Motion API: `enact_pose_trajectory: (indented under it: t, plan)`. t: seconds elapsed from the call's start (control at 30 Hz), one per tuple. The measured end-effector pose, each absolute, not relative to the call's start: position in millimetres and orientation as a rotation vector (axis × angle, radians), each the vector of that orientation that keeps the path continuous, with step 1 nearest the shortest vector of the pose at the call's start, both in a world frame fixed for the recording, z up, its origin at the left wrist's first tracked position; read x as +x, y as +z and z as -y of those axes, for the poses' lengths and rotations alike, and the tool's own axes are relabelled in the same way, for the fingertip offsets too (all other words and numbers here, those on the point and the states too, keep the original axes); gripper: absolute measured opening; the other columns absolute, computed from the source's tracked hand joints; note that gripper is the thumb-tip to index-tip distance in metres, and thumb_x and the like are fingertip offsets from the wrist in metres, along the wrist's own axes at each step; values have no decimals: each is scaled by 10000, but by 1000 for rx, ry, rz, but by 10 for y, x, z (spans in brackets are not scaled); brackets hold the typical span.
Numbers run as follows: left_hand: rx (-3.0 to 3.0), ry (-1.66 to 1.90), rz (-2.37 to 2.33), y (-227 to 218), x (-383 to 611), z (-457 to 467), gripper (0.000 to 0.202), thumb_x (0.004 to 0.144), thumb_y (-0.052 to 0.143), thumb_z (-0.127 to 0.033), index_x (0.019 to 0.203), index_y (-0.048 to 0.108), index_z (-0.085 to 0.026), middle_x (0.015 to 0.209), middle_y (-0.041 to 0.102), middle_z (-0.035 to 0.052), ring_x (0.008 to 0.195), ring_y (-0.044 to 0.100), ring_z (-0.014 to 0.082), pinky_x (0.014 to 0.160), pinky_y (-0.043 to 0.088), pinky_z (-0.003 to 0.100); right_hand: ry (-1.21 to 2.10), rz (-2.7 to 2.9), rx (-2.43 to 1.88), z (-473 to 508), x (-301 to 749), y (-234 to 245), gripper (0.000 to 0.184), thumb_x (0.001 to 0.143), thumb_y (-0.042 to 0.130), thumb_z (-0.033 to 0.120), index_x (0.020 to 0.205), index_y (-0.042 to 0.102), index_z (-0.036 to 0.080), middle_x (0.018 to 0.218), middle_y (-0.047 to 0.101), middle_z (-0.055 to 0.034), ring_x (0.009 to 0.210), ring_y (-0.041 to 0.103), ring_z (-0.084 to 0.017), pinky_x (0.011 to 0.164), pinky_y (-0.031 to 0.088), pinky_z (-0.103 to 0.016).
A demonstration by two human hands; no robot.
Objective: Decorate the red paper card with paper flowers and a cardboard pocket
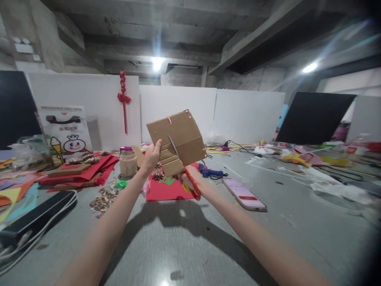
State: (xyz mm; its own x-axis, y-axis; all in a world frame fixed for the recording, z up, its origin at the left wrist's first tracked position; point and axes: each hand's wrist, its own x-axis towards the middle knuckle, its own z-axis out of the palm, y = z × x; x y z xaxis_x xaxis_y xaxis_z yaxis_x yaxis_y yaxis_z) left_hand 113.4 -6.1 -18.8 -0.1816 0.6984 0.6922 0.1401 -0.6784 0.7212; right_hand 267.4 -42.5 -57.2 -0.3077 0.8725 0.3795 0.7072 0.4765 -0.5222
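Observation:
My left hand (152, 158) pinches the left edge of a piece of brown cardboard (186, 131), which is held up tilted above the table. Pink bits stick to its top and right edges. In my right hand (192, 176) is a pair of scissors (195, 186) with red and yellow handles. One blade lies across the front of the cardboard, pointing up and left; the other blade is hidden. Below is a red sheet (169, 192) with a green shape and pine-cone-like flowers (157, 174) on it.
A blue glue gun (212, 172) and a phone (245, 194) lie to the right. On the left are a jar (128, 163), a heap of scraps (104, 200), red card pieces (98, 171) and a black power strip (38, 218) with cables. White panels (178, 115) stand behind.

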Motion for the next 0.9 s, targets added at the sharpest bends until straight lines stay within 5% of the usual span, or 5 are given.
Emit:
enact_pose_trajectory:
  t: [0.63, 0.9]
  plan:
    - [1564, 1890, -875, -205, 1182, 90, 364, 757, 502, -489, 629, 526, -149, 485, 489, -21, 489, 483, 116, 454, 364, 226, 264, 1965, -1318, 408, 2644, -627, 226, 690, 402, 171, 470, 449, 167, 522, 502, -46, 516, 444, -132, 491, 291, -241]
    - [1576, 1843, -896, -183, 1166, 108, 371, 751, 512, -488, 596, 516, -151, 463, 480, -18, 488, 496, 123, 443, 364, 228, 256, 2027, -1303, 359, 2669, -608, 123, 660, 413, 158, 599, 520, 144, 608, 542, -38, 569, 450, -121, 537, 323, -223]
